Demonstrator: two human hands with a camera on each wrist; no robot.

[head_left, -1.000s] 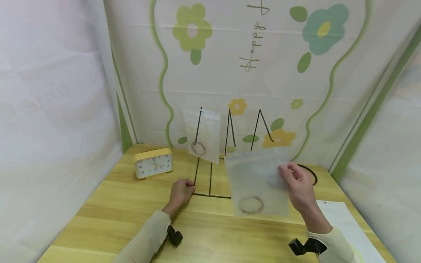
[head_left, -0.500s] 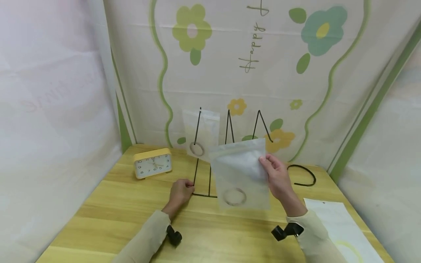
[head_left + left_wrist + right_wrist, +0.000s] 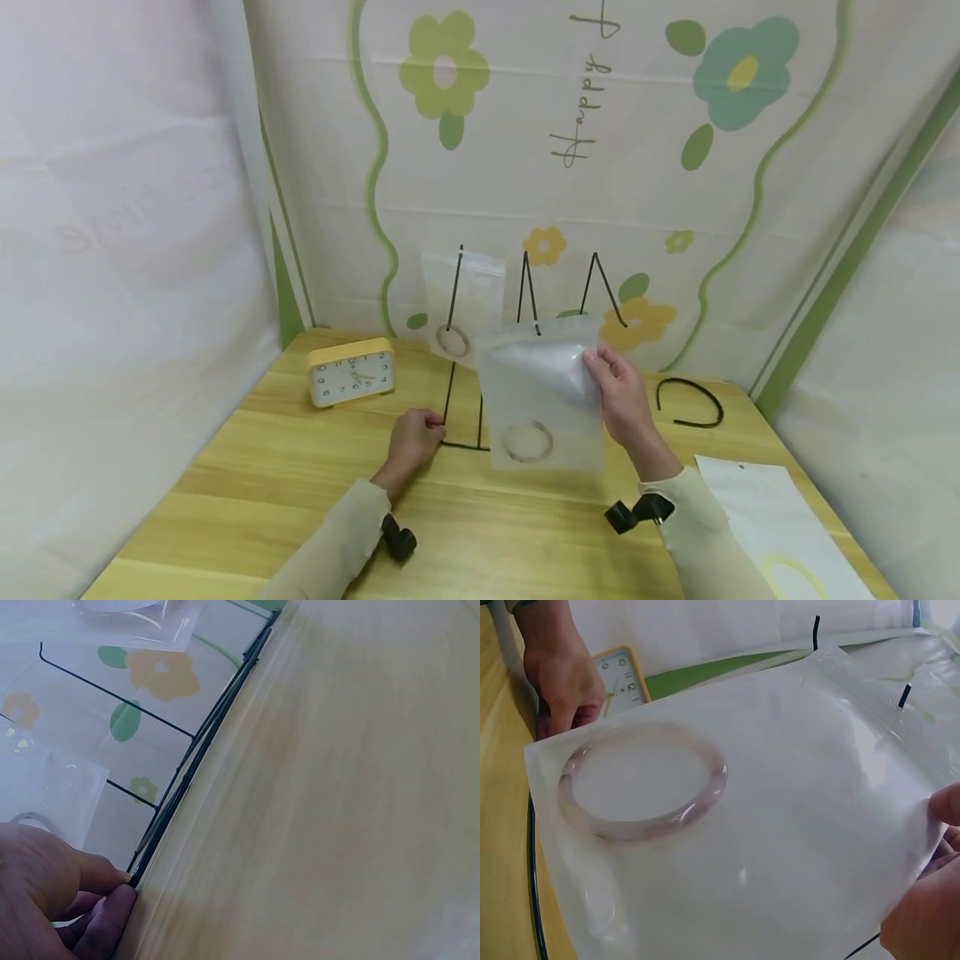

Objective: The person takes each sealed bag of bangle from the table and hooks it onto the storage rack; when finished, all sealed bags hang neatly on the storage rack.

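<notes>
My left hand (image 3: 416, 437) pinches the near left corner of a black wire display rack (image 3: 452, 392) standing on the table. My right hand (image 3: 624, 398) holds the right edge of a translucent zip bag (image 3: 558, 408) between thumb and fingers. A pale, marbled bangle (image 3: 649, 829) shows low inside this bag. The bag's top strip is at the rack's middle hook (image 3: 532, 292), whose tip shows in front of it. On the left hook (image 3: 454, 292) hangs another zip bag (image 3: 480, 300) with a bangle (image 3: 452, 340) in it. The right hook (image 3: 611, 292) carries nothing.
A yellow alarm clock (image 3: 351, 372) stands left of the rack. To the right lie a black headband (image 3: 708, 396) and a white sheet-like piece (image 3: 757, 500) with a pale yellow ring shape. Printed fabric (image 3: 525, 192) walls the table's back and sides.
My right hand has carried the zip bag leftward, up to the middle hook; the hook's tip now shows in front of the bag's top. My left hand keeps its place on the rack.
</notes>
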